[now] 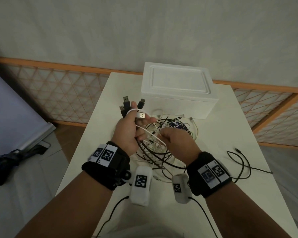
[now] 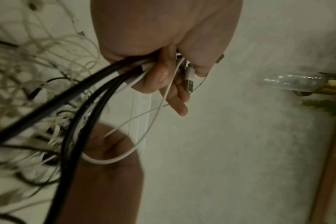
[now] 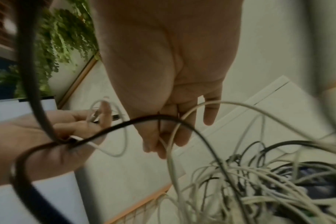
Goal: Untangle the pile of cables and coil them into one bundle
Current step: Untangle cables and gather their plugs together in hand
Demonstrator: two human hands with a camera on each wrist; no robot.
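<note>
A tangle of black and white cables (image 1: pixel 163 143) hangs between my hands above the white table (image 1: pixel 100 152). My left hand (image 1: pixel 134 124) grips a bunch of cable ends, with black USB plugs (image 1: pixel 126 104) sticking up past the thumb and a white USB plug (image 1: pixel 141 115) across the fingers. The left wrist view shows black cables (image 2: pixel 90 91) and a white cable (image 2: pixel 157 109) running out of that fist (image 2: pixel 163 71). My right hand (image 1: pixel 172 134) pinches a white cable (image 3: pixel 171 145) at the tangle's top; its fingers (image 3: pixel 163 141) curl round it.
A white foam box (image 1: pixel 177 90) stands at the table's far side. A loose black cable (image 1: pixel 241 162) trails over the table's right part. An orange lattice panel (image 1: pixel 58 93) runs behind the table, and a dark bag (image 1: pixel 9 160) lies on the floor at left.
</note>
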